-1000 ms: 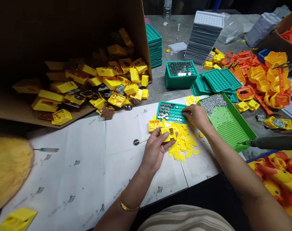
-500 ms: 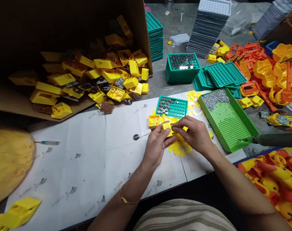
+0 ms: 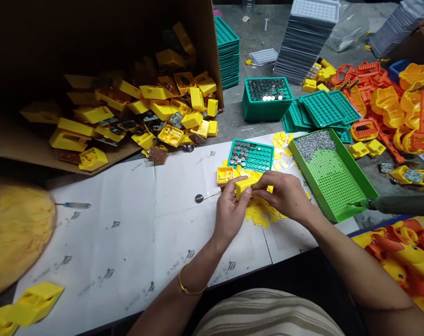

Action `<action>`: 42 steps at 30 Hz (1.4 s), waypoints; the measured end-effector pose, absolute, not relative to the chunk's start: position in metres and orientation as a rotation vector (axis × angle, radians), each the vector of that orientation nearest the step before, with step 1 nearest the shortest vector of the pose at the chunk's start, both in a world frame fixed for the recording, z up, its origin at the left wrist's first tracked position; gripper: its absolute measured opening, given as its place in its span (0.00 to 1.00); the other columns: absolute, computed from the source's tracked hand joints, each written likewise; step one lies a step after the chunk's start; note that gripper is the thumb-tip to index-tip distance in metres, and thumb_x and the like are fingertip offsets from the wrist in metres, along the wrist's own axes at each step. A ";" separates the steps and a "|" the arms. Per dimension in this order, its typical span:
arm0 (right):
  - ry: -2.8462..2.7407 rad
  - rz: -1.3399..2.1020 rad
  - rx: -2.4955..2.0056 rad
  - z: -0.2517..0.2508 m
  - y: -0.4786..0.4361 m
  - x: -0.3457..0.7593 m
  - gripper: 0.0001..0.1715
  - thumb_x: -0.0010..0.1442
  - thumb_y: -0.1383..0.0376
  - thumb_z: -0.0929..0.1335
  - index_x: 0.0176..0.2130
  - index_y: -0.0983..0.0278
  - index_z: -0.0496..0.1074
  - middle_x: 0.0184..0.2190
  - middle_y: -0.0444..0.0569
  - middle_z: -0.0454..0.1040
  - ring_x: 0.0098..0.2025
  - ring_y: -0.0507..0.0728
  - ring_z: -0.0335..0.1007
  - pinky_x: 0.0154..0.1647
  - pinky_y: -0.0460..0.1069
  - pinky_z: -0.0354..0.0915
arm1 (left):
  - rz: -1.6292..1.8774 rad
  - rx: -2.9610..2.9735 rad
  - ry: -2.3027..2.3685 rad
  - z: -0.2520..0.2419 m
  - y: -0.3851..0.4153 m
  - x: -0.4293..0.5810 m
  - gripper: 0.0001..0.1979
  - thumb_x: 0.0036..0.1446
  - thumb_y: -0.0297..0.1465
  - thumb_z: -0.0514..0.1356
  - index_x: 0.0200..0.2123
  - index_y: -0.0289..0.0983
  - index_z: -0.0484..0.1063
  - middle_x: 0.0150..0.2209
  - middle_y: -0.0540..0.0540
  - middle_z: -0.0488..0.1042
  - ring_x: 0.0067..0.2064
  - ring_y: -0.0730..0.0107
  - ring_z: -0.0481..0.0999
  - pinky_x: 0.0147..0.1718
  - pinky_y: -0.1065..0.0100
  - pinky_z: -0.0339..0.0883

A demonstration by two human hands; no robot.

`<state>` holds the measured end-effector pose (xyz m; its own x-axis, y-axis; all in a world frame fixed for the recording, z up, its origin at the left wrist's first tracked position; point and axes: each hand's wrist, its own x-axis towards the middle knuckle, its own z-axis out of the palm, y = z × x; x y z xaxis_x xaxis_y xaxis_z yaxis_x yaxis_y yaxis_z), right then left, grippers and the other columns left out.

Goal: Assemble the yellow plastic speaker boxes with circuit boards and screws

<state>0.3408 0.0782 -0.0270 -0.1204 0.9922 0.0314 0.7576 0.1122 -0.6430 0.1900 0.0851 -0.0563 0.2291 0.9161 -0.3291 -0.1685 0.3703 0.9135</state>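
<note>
My left hand grips a small yellow plastic housing between thumb and fingers. At the housing's right side, the fingers of my right hand are pinched together; whatever lies in them is hidden. Beneath both hands spreads a pile of flat yellow plastic pieces. An open yellow housing with parts inside sits just left of the held one. A round black speaker lies on the white sheet, its thin wires running toward my left hand. Behind the hands is a green tray partly filled with button cells.
A cardboard box full of yellow housings stands left. Rightward, a green basket holds small metal screws, with an electric screwdriver over its near edge. Stacked green trays stand behind. A blue-handled screwdriver lies left.
The yellow housing has turned in my left hand, so its face with small holes no longer shows. My right hand stays pinched beside it. The whole view has shifted slightly.
</note>
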 end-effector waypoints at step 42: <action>-1.587 0.381 -2.030 -0.059 0.066 0.388 0.12 0.61 0.66 0.65 0.44 0.63 0.75 0.41 0.50 0.77 0.39 0.56 0.74 0.40 0.50 0.68 | 0.804 0.385 0.931 -0.046 0.090 0.188 0.18 0.47 0.25 0.66 0.43 0.36 0.70 0.40 0.47 0.76 0.36 0.72 0.76 0.31 0.72 0.73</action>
<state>0.3878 0.0661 -0.0585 0.2695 0.9578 0.0997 0.8081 -0.1687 -0.5644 0.1882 0.0903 -0.0455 0.3425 0.7547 -0.5596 -0.4431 0.6550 0.6121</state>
